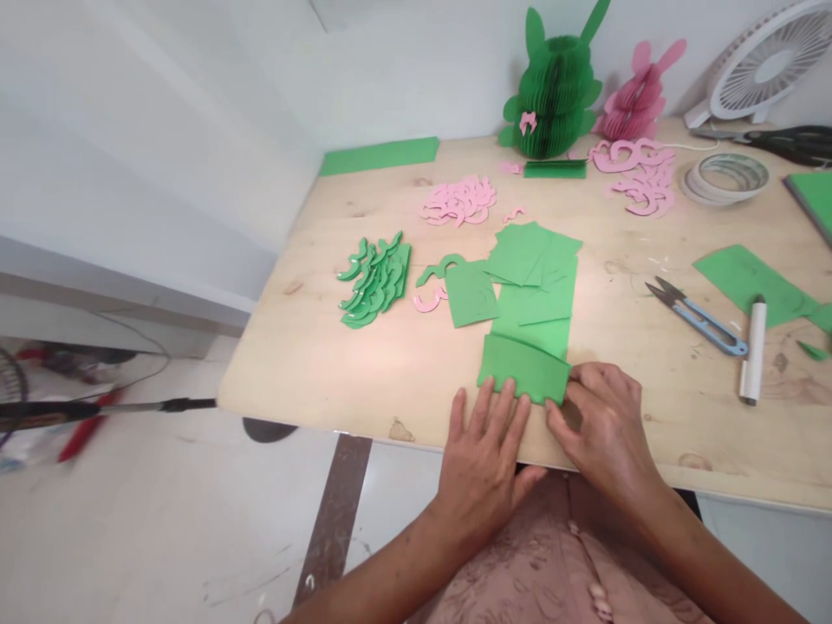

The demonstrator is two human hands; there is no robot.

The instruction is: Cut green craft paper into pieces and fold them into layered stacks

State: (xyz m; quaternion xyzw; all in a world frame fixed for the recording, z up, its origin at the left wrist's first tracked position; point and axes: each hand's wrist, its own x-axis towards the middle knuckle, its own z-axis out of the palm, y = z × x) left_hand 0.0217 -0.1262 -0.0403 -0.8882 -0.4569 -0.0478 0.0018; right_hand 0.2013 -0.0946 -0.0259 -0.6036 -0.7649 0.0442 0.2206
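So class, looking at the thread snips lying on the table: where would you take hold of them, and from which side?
Grip the blue handle loop, coming from the right. The thread snips lie flat, with dark pointed blades aimed up-left, away from the white tube.

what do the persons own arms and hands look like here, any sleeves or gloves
Both hands are bare: no gloves, and no rings, watch or bracelet that show on the left hand or the right hand. Both forearms are uncovered right down to the bottom edge of the picture, so no sleeve shows. Between the arms lies a dusty-pink patterned fabric garment with a row of small round buttons.
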